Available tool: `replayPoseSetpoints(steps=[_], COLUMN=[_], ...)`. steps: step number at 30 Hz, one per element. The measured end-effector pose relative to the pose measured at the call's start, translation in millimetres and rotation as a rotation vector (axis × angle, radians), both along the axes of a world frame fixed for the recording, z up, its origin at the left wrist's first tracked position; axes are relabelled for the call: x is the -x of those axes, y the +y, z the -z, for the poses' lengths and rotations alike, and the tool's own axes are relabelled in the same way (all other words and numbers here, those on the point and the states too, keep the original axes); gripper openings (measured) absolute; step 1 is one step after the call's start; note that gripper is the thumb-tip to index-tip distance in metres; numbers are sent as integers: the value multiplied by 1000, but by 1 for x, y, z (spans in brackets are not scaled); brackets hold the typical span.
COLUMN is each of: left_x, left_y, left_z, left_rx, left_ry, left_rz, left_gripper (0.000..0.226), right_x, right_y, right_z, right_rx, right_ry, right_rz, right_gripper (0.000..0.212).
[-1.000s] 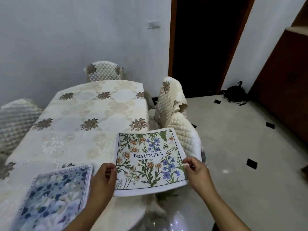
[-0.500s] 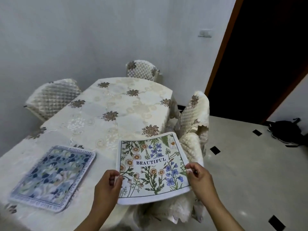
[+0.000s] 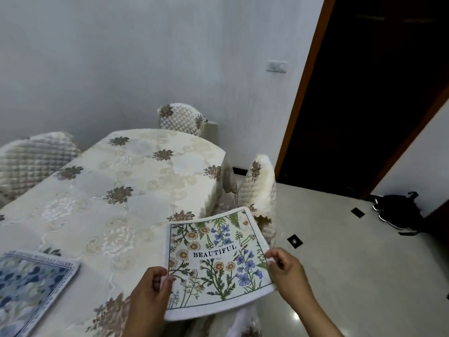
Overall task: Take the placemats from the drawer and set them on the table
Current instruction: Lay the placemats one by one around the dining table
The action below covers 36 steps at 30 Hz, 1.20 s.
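Observation:
A white placemat (image 3: 213, 259) printed with flowers and the word BEAUTIFUL hangs in the air over the table's right edge. My left hand (image 3: 150, 293) pinches its left edge and my right hand (image 3: 289, 273) pinches its right edge. A second placemat (image 3: 29, 288), blue and floral, lies flat on the table (image 3: 126, 181) at the lower left, partly cut off by the frame. The table wears a cream cloth with brown flower motifs. No drawer is in view.
Quilted cream chairs stand at the far end (image 3: 182, 117), on the left (image 3: 31, 159) and on the right side (image 3: 260, 186) of the table. A dark open doorway (image 3: 379, 93) is at the right. A black bag (image 3: 398, 212) lies on the tiled floor.
The view has swung left and nearer the table. The BEAUTIFUL placemat, still held by both hands, has shifted along the table's right edge; the blue placemat now sits farther left in view.

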State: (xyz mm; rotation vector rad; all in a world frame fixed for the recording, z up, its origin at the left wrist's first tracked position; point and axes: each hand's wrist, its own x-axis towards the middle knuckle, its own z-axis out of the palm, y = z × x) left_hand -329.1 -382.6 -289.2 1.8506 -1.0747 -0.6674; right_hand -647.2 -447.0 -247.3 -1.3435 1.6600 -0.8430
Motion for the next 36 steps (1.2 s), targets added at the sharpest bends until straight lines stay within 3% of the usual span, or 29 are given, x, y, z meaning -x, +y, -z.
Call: replayPoseSetpoints(steps=[9, 13, 21, 31, 36], left_x=[147, 181, 171, 148, 136], left_y=[-49, -68, -103, -223, -282], left_z=[-2, -17, -22, -24, -12], left_rx=[19, 30, 27, 0, -5], left_ry=[48, 52, -1, 11, -2], left_rz=[-287, -371, -599, -584, -680], left_gripper=[21, 19, 25, 27, 25], right_x=[111, 122, 62, 38, 0], right_y=[-134, -189, -277, -401, -479], right_z=[-9, -19, -17, -8, 7], right_rx=[50, 29, 88, 40, 65], right_ry=[11, -8, -52, -51, -53], right_rz=[-288, -402, -593, -574, -684], right_gripper=[30, 26, 28, 23, 25])
